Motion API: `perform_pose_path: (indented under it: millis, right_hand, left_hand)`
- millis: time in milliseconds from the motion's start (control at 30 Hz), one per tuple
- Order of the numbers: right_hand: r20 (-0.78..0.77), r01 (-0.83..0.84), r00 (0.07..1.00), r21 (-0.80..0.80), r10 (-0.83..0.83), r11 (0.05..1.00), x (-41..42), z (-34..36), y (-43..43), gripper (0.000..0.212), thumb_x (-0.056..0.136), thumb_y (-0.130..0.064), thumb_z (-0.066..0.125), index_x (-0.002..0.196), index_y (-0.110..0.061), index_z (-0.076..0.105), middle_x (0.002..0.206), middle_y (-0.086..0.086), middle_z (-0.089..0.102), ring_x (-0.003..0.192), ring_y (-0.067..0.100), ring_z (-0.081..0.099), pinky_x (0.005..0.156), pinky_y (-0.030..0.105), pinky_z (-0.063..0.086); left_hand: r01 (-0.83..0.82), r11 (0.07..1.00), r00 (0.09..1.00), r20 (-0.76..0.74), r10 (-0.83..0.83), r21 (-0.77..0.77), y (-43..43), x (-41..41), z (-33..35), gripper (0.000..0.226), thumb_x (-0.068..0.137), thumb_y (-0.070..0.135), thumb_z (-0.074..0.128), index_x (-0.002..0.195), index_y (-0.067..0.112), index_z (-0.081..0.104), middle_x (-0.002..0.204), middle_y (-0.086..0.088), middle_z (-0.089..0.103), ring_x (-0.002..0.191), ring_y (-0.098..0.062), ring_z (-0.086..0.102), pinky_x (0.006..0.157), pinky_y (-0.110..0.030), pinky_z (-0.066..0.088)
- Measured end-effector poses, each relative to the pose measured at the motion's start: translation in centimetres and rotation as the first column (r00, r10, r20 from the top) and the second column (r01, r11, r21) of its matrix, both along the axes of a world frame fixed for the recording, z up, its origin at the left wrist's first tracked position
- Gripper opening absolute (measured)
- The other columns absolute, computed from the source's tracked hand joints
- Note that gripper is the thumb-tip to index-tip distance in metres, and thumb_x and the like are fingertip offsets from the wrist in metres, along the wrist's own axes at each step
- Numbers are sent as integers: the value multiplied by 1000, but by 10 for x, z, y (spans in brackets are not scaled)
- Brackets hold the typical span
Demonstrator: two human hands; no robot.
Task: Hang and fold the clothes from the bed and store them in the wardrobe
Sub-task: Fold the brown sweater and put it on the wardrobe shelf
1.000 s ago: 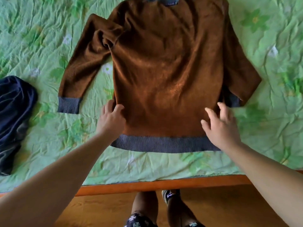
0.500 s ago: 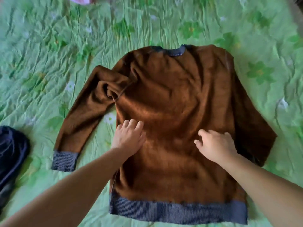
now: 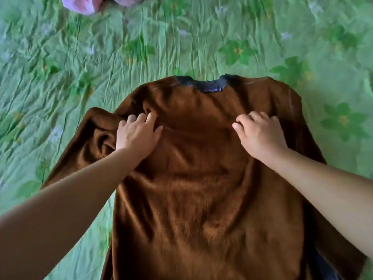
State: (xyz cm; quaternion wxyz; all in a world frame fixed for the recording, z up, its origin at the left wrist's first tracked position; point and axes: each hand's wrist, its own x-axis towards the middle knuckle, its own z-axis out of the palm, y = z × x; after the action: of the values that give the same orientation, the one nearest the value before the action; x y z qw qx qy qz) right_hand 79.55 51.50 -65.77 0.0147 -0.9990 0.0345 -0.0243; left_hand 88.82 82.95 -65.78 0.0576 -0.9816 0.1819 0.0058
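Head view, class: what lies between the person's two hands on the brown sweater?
Only rumpled fabric of the brown sweater lies between the left hand and right hand, below its grey collar; head view.

1. The sweater lies on the bed and fills the centre and lower frame, with its collar at the upper-centre end.
2. One sleeve spreads toward the left edge.
3. The left hand rests on the sweater left of centre and the right hand right of centre, both below the collar.
4. A bundle of cloth lies on the bed at the upper left, well apart from the sweater.
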Motion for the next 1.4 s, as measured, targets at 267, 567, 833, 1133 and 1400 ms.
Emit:
perform_pose_path:
  millis: [267, 567, 833, 1133, 1400]
  right_hand:
    - [-362, 472, 852, 224, -377, 853, 112, 8, -89, 65, 83, -38, 75, 140, -18, 52, 137, 18, 58, 123, 40, 57, 100, 45, 47]
    - [-82, 395, 915, -16, -395, 918, 135, 31, -89, 44, 95, -43, 62, 114, -3, 55, 118, 31, 60, 112, 49, 57, 93, 56, 47]
    - [-149, -273, 943, 161, 297, 948, 25, -4, 61, 70, 97, -61, 38, 157, -27, 25, 165, 13, 17, 154, 35, 11, 120, 64, 16]
    - [-523, -197, 834, 19, 177, 980, -3, -18, 138, 78, 98, -62, 43, 159, -36, 4, 169, 6, -7, 155, 31, -7, 121, 60, 4]
    - [-686, 681, 708, 726, 168, 98, -95, 73, 222, 64, 78, -80, 51, 108, -27, 72, 101, 6, 76, 94, 29, 74, 82, 47, 62]
  left_hand:
    - [-428, 876, 872, -356, 336, -223, -2, 108, -1, 45, 98, 40, 56, 129, 8, 50, 122, -20, 59, 108, -39, 56, 87, -50, 49]
    - [-292, 917, 956, -116, 270, -271, 15, 149, 26, 23, 99, 32, 55, 115, 16, 56, 114, -18, 57, 97, -37, 56, 75, -46, 47]
    - [-642, 665, 761, -424, 491, -381, 130, 77, 9, 68, 94, 69, 40, 150, 32, 30, 137, -18, 55, 126, -40, 51, 104, -50, 39]
    - [-650, 741, 654, -618, 435, -167, 264, -61, 15, 28, 82, 15, 80, 108, 9, 69, 92, -12, 72, 93, -34, 68, 81, -38, 50]
    - [-271, 872, 790, -612, -40, -408, 127, -164, 117, 56, 85, 37, 72, 132, 19, 48, 104, -3, 67, 94, -23, 64, 73, -29, 45]
